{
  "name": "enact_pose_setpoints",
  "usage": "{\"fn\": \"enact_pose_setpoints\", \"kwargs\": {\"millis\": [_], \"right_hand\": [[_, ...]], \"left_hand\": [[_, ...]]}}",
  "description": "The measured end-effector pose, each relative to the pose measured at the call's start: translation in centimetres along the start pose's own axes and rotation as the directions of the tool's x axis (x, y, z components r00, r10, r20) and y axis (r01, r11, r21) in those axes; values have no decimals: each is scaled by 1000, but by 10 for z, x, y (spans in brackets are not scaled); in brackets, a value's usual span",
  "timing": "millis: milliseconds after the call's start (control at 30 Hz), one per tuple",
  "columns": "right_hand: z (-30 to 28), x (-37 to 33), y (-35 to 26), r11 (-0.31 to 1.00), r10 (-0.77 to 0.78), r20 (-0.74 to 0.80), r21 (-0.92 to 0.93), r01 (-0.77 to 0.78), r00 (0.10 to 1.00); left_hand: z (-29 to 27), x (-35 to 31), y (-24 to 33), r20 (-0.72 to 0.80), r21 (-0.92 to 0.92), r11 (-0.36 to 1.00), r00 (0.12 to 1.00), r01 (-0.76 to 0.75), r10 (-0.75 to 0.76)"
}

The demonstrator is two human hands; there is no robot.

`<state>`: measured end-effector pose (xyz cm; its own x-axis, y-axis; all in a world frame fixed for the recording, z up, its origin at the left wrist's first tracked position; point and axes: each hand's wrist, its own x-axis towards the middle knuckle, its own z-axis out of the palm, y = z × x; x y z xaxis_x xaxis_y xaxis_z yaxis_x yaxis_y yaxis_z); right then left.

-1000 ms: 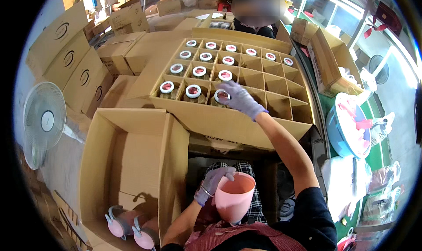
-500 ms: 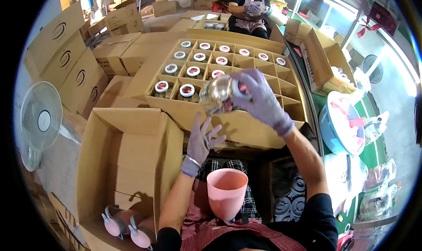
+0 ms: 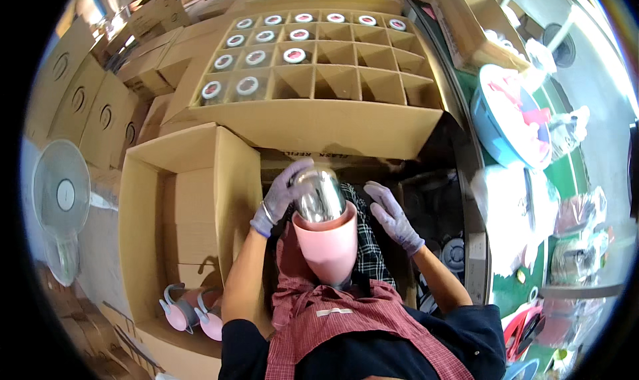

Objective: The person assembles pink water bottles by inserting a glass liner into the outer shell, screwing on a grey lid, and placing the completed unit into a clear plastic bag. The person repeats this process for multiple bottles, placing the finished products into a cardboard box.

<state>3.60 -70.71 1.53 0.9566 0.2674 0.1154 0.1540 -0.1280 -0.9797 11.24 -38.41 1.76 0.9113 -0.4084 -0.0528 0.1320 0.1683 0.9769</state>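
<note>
A shiny silver glass flask liner (image 3: 322, 195) stands partly inside a pink tapered plastic casing (image 3: 326, 252), which rests upright in my lap. My left hand (image 3: 282, 195), in a pale purple glove, holds the liner by its left side and upper edge. To the right of the casing, my gloved right hand (image 3: 395, 219) is empty, its fingers stretched out and apart. Beyond both hands is a divided cardboard carton (image 3: 299, 128). Several liners with white-ringed tops (image 3: 247, 87) fill cells at its left and back; other cells hold nothing.
An open cardboard box (image 3: 237, 180) on my left contains pink jug-like pieces with grey handles (image 3: 178, 316). A fan (image 3: 65, 193) and stacked cartons (image 3: 80, 100) stand farther left. On the right, a blue basin (image 3: 491, 127) holds pink parts, near plastic-bagged pieces (image 3: 578, 260).
The silver liner has come down from above the carton into the pink casing. My right hand has released it and drawn back; my left hand has taken hold. The view has tilted downward.
</note>
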Motion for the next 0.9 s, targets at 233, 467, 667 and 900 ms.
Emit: {"fn": "enact_pose_setpoints", "kwargs": {"millis": [233,467,667,900], "right_hand": [[-24,-97,94,813,500,-278,-177,-555,820],[-81,-131,170,763,435,-522,-219,-608,734],[-147,-98,223,738,342,-533,-357,-573,774],[-128,-38,166,863,381,-531,-88,-497,756]], "left_hand": [[33,-8,18,454,571,821,843,-27,-288],[58,10,17,238,940,-57,766,-337,-597],[52,15,6,615,781,408,693,-473,-375],[49,-7,12,361,928,286,773,-239,-522]]}}
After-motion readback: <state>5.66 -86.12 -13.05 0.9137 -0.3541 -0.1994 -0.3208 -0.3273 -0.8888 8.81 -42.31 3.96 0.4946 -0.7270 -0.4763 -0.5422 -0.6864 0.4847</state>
